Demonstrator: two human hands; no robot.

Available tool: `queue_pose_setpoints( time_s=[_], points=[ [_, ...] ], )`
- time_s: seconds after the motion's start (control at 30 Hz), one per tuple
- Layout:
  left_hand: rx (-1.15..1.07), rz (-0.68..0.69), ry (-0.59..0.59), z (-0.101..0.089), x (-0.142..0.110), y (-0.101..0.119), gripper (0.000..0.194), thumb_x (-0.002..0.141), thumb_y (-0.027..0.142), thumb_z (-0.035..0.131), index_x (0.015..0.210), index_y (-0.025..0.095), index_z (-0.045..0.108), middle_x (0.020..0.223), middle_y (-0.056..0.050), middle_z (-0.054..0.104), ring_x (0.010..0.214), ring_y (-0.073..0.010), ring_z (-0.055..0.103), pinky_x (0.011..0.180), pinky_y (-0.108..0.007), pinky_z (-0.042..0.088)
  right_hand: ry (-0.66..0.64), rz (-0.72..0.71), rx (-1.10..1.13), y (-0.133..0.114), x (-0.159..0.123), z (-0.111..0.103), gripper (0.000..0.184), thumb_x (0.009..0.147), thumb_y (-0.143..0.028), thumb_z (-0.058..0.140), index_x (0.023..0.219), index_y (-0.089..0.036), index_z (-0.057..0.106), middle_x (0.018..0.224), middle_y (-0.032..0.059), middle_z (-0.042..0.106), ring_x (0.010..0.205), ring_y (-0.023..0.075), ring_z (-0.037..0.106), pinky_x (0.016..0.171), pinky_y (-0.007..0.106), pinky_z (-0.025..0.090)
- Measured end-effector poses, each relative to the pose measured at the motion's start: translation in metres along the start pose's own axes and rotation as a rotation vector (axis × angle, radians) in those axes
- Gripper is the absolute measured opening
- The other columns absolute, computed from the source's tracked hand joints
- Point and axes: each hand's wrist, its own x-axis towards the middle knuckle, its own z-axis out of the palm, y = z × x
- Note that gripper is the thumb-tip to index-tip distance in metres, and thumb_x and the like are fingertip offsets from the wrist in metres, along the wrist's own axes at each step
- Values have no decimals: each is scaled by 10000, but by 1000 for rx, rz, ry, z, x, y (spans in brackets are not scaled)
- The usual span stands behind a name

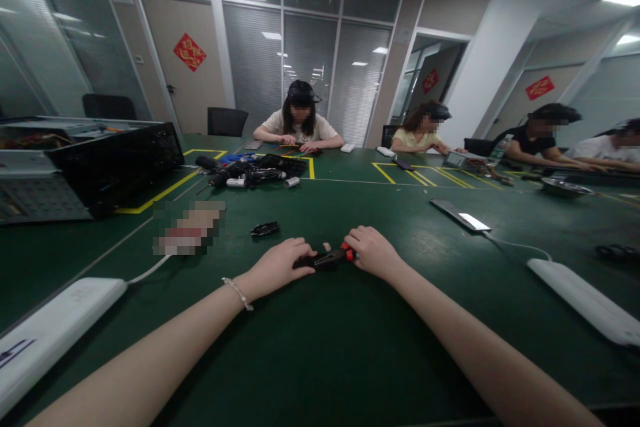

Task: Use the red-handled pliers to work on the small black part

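My right hand (373, 252) is closed round the red handles of a pair of pliers (331, 257), whose dark jaws point left. A small black part (305, 260), its kind not clear, is pinched in my left hand (281, 267), right by the plier jaws. My fingers hide much of it. Just behind the jaws lies a small tan piece (327, 247) on the green table (320, 340). Farther left, a black plastic piece (265, 229) rests apart from both hands.
A black computer case (115, 163) stands at the left. Behind my hands is a pile of cables and dark parts (255, 170). White power banks (65, 327) and a phone (457, 215) with a cable (520, 241) flank my arms. Several people sit across the table.
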Motion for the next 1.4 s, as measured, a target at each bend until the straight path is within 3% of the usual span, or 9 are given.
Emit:
queue_pose_setpoints(
  time_s=[1.4],
  points=[
    [0,-14,-23,-2,0,2,214,792,342,545,963,215,526,921,-10,514,854,-175,508,707,-270,408,-16,5,27,-3,-1,-2,234,662,-165,558,895,-148,548,873,58,562,775,165,477,703,271,350]
  ],
)
